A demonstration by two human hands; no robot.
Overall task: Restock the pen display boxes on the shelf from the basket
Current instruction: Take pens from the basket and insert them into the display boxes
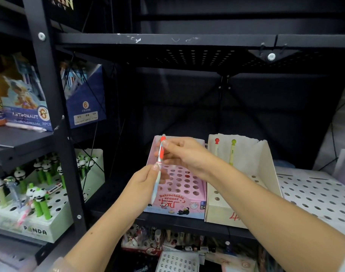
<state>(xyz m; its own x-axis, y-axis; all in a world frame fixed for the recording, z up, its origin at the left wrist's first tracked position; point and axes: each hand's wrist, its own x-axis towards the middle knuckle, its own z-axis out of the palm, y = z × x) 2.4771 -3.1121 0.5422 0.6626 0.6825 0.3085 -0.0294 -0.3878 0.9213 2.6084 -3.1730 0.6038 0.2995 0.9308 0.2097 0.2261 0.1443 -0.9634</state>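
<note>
- Both of your hands hold one slim pen with a red clip and a pale blue barrel (159,167), upright in front of the pink cardboard display box printed "Retractable eraser" (193,201).
- Your left hand (142,185) pinches the pen's middle, thumb and forefinger closed on the barrel.
- Your right hand (185,154) closes its grip on the red upper end, fingertips at the clip.
- That pink box sits on the black metal shelf (187,222), its holed top showing no pens.
- Just beside it on the right stands a white cardboard display box (265,163) holding two pale pens, one red-capped (216,145), one green-capped (232,152).
- Further left, a white "PANDA" box (42,230) carries green panda-topped pens.
- No basket shows.
</note>
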